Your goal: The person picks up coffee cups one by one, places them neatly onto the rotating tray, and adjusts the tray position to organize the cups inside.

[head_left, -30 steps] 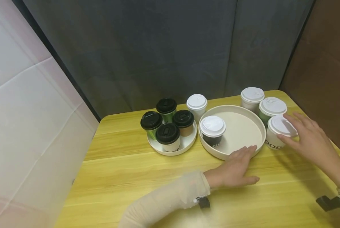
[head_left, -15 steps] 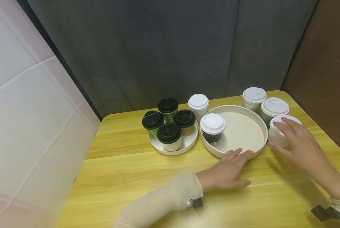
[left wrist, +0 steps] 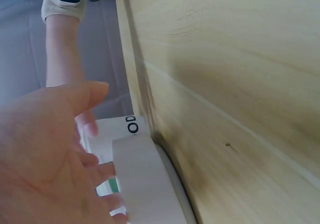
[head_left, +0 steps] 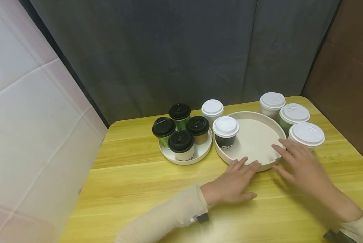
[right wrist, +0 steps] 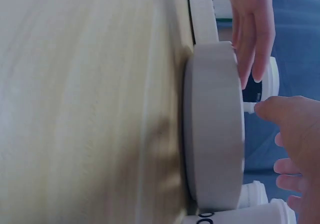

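Observation:
My left hand (head_left: pixel 231 182) reaches in from the front with fingers straight, its fingertips at the front rim of a round cream tray (head_left: pixel 258 141). In the left wrist view those fingers lie along the tray wall (left wrist: pixel 145 181). A dark paper cup (head_left: pixel 225 141) with a white lid stands upright inside the tray at its left. My right hand (head_left: pixel 303 170) hovers at the tray's right front edge, fingers spread and holding nothing. Just behind it is a white-lidded cup (head_left: pixel 306 134); the hand partly hides its body. Contact between the right hand and the tray cannot be made out.
Left of the tray, a smaller white plate (head_left: pixel 185 162) bears several black-lidded cups (head_left: pixel 181 141). One white-lidded cup (head_left: pixel 212 108) stands behind, between plate and tray. Two more, a white cup (head_left: pixel 272 103) and a green cup (head_left: pixel 293 114), line the tray's right. A grey partition (head_left: pixel 169 57) backs the table.
My right hand has moved left and toward me, off the front right cup to the tray's edge. My left hand has shifted left along the rim. The dark cup has slid slightly backward.

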The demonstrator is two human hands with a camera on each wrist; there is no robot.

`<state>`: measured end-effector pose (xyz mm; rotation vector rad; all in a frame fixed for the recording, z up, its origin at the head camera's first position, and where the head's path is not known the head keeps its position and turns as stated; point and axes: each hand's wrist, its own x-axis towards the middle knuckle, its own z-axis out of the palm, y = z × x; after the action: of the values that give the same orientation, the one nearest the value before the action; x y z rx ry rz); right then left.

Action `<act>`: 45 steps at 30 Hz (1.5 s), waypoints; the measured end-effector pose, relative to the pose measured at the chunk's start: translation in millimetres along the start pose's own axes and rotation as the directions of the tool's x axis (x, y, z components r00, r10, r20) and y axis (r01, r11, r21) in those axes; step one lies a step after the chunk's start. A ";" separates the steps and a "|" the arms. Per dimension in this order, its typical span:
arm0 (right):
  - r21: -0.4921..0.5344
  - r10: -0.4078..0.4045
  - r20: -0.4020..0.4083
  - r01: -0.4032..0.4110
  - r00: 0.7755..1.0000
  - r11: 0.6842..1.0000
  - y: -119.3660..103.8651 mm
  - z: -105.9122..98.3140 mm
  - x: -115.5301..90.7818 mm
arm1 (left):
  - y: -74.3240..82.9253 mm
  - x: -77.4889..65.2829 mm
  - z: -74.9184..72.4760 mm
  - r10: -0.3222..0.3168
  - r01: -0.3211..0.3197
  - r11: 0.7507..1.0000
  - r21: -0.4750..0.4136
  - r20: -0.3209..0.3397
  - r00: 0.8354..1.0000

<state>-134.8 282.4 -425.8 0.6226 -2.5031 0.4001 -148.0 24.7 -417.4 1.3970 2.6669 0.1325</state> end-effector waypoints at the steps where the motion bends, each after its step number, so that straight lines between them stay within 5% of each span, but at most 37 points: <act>1: -0.001 -0.001 0.007 0.001 1.000 1.000 -0.8 1.5 -0.5 | -0.8 -1.6 -0.8 -0.003 0.003 1.000 0.003 0.003 1.000; 12: -0.008 0.012 0.106 -0.011 0.994 1.000 -8.1 14.5 -7.4 | -11.8 -18.0 -9.3 -0.046 0.047 0.999 -0.009 0.055 0.997; 35: -0.004 0.008 0.150 -0.007 0.989 1.000 -16.6 20.2 -7.3 | -27.2 -29.6 -12.9 -0.090 0.092 0.996 -0.019 0.083 0.992; 39: 0.026 0.012 0.092 -0.015 0.996 1.000 -12.2 15.4 -4.5 | -24.9 -27.0 -15.3 -0.061 0.064 0.996 -0.054 0.064 0.996; 45: 0.062 0.040 -0.120 -0.032 0.992 0.998 8.4 -9.6 9.9 | -12.8 -6.3 -25.8 0.044 -0.051 0.994 -0.096 -0.075 0.996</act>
<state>-142.5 289.9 -413.8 0.5599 -2.3966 0.5129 -158.8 11.8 -393.2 1.4530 2.6451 0.3209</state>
